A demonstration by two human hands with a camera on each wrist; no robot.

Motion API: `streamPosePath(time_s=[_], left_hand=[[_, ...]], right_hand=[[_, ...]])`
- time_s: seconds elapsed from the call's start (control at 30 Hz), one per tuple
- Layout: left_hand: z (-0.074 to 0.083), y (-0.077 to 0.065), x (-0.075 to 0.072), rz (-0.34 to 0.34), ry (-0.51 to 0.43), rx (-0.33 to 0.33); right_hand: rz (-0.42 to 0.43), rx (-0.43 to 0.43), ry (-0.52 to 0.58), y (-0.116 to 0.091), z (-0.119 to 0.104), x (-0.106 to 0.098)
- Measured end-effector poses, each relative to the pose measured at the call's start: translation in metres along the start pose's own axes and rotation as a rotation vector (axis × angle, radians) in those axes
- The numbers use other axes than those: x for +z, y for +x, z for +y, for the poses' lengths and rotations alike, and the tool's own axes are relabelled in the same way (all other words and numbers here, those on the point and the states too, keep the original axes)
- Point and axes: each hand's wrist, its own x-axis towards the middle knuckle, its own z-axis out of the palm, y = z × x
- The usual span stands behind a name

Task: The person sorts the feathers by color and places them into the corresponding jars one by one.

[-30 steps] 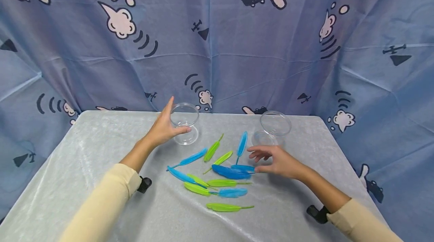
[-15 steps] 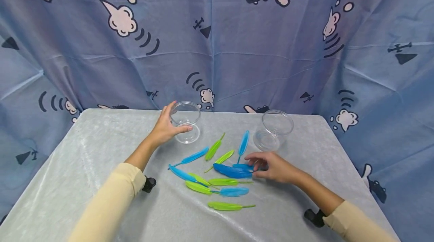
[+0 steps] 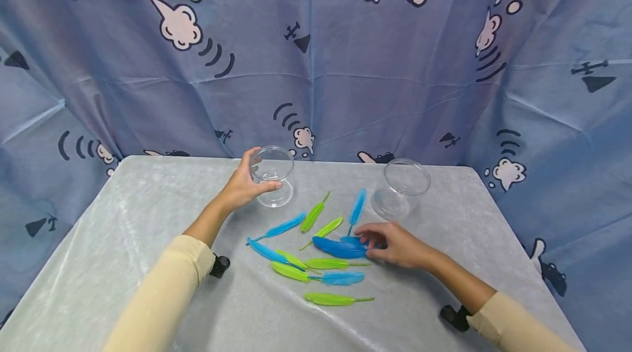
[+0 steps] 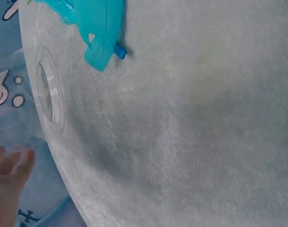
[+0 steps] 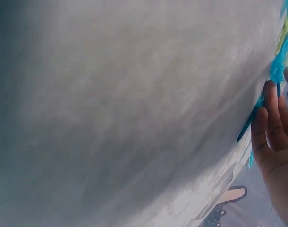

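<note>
Curtain [image 3: 237, 39]: airplane-printed, hanging behind the pale bench [image 3: 143, 209].
Left hand [image 3: 242, 183]: holding the left clear cup [image 3: 277, 175], thumb in front.
Right hand [image 3: 397, 246]: curving narrowly at the quill end of the dark blue feather [image 3: 338, 248]; whether it is pinching, I cannot tell.
Dark blue feather: lying mid-bench, apparently overlapping a lighter blue feather [image 3: 351, 240]; a careless pinch could be dragging both.

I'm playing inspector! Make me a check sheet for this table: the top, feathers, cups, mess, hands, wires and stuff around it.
Surface: pale grey tabletop, slightly creased.
Job's things: blue feathers and green feathers lie loose, some overlapping; the left cup and right cup are clear and upright.
Clutter: nothing seen.
Hands: left hand holds the left cup; right hand is at one end of the dark blue feather, grip unclear.
Cables: nothing seen.
Surroundings: blue curtain behind, printed with planes and clouds.
</note>
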Motion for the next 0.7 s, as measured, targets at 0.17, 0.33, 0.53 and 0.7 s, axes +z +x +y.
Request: streamPosePath(time_s=[0.17, 0.33, 0.53, 0.7], left_hand=[[0.0001, 0.0010, -0.0005, -0.015, 0.004, -0.001], [0.0010, 0.0007, -0.0017, -0.024, 0.016, -0.007], [0.0017, 0.0010, -0.0020, -0.023, 0.023, -0.012], [0.0016, 0.0014, -0.0019, -0.023, 0.026, -0.015]], right_hand=[[0.005, -0.005, 0.000, 0.0029, -0.0008, 0.0018], [0.008, -0.008, -0.006, 0.0049, -0.0006, 0.0030], [-0.011, -0.011, 0.063, 0.0060, -0.0014, 0.0011], [-0.017, 0.027, 0.159, 0.0069, -0.0029, -0.0025]])
